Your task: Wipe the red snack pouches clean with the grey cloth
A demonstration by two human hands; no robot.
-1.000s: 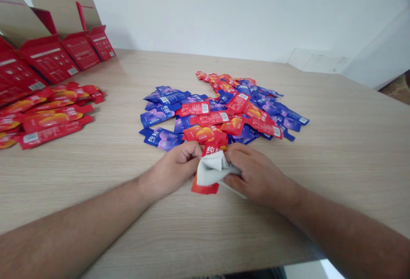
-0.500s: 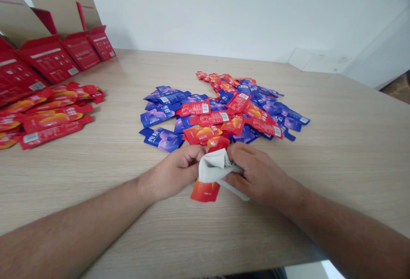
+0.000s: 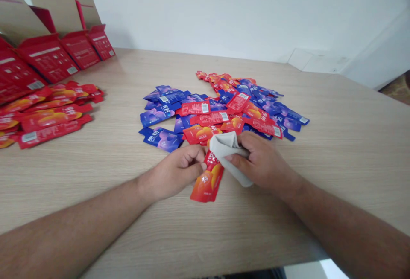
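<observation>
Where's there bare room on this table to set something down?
Bare table lies right of the central sachet pile, and between that pile and the red sachets on the left. It's crowded at the pile and around your left hand, right hand and the cloth.

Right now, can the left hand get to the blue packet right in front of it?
Probably yes. The left hand sits just below the blue packet, with only bare table between them. Nothing seems to lie on top of that packet, so the way looks free.
</observation>
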